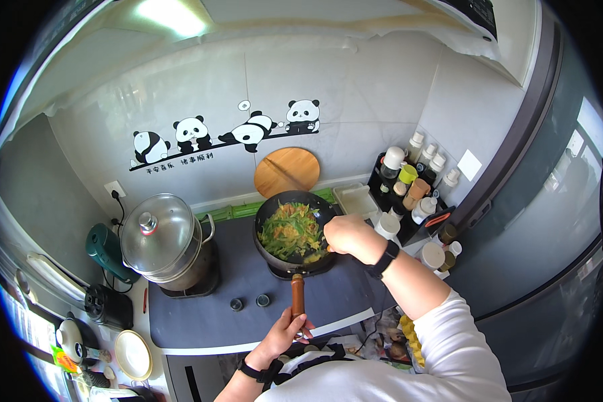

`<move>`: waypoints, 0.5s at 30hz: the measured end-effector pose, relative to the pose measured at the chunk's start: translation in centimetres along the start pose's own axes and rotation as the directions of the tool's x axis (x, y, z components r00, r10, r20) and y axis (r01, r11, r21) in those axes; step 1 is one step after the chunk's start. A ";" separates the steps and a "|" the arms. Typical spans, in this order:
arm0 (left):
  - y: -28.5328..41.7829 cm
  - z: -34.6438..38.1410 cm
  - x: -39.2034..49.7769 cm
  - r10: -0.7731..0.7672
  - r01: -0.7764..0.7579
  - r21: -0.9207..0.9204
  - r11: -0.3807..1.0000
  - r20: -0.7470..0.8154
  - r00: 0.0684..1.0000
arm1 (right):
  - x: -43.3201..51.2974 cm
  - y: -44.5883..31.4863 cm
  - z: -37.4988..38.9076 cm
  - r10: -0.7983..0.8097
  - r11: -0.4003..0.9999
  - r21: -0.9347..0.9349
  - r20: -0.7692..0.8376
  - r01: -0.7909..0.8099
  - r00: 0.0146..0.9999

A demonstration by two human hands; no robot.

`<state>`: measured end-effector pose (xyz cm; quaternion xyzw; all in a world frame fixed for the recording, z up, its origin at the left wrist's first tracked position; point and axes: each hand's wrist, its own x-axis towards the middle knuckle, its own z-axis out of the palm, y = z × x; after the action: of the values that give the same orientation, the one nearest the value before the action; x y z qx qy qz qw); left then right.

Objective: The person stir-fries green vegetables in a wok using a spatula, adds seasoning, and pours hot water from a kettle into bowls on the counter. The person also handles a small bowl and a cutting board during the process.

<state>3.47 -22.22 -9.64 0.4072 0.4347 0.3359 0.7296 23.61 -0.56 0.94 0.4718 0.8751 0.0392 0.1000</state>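
Note:
A black wok (331, 213) stands on the right burner of the cooktop. Inside it lies a mix of green vegetable strips and yellow bits (289, 228), perhaps egg. My left hand (287, 329) grips the lower end of the wok's brown wooden handle (297, 296), which points towards me. Over the wok's right rim, my right hand (350, 236) is closed around a cooking utensil. Only a small orange-brown piece of its handle (330, 248) shows under the fist; its working end cannot be made out.
A steel steamer pot with a lid (163, 236) occupies the left burner. Seasoning bottles crowd a black rack (377, 176) at right, beside a clear container (356, 200). Behind the wok, a round wooden board (286, 171) leans on the wall. A cream bowl (133, 355) sits at left.

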 end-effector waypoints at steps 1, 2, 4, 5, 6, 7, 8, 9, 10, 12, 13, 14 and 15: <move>0.0 0.0 0.0 0.000 0.000 -0.002 1.000 -0.002 1.000 | 0.2 0.0 0.7 -0.013 0.996 0.085 -0.008 0.014 1.000; 0.0 0.0 0.0 0.004 -0.004 -0.001 1.000 -0.004 1.000 | 0.7 -0.3 1.3 0.004 0.992 0.125 -0.050 0.002 0.999; 0.0 0.0 0.0 0.001 -0.001 -0.005 1.000 0.005 1.000 | 1.3 -0.2 1.8 -0.011 0.980 0.194 -0.106 0.032 0.994; 0.0 -0.1 0.0 0.005 -0.004 -0.010 1.000 0.007 1.000 | 1.4 -0.2 1.7 0.061 0.988 0.150 -0.092 -0.046 0.994; 0.0 -0.1 0.0 0.010 -0.010 -0.016 1.000 0.006 1.000 | 1.3 0.4 1.2 0.016 0.988 0.154 -0.159 0.009 0.987; 0.0 -0.2 0.0 0.012 -0.012 -0.026 1.000 0.005 1.000 | 0.8 1.3 0.5 0.030 0.994 0.104 -0.136 -0.016 0.990; -0.1 -0.1 0.0 0.008 -0.008 -0.035 0.999 0.000 1.000 | 0.7 2.1 -0.5 0.085 0.995 0.063 -0.053 -0.082 0.995; -0.1 -0.1 0.0 0.013 -0.012 -0.042 0.999 0.002 1.000 | 0.0 3.2 -1.6 0.033 0.999 0.043 -0.056 -0.031 0.998; -0.1 -0.1 0.1 0.012 -0.012 -0.043 0.999 0.002 1.000 | -0.2 3.8 -2.6 0.036 0.996 0.079 -0.033 -0.033 0.999; -0.2 -0.1 0.0 0.010 -0.010 -0.043 0.999 0.005 1.000 | -0.7 4.1 -3.7 -0.042 0.998 0.034 -0.113 0.046 0.993; -0.2 -0.1 0.0 0.012 -0.012 -0.043 0.999 0.008 1.000 | -0.7 3.9 -3.8 -0.109 0.993 0.018 -0.141 0.113 0.984; -0.2 -0.1 0.0 0.024 -0.024 -0.041 0.999 0.007 1.000 | -0.6 3.5 -3.5 -0.097 0.995 0.020 -0.104 0.099 0.990; -0.2 -0.1 0.0 0.004 -0.004 -0.029 1.000 0.011 1.000 | -0.4 3.0 -2.9 -0.148 0.988 0.019 -0.172 0.154 0.974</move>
<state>3.44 -22.29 -9.80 0.3993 0.4251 0.3412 0.7372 25.61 0.84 4.31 0.4004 0.9143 0.0573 0.0202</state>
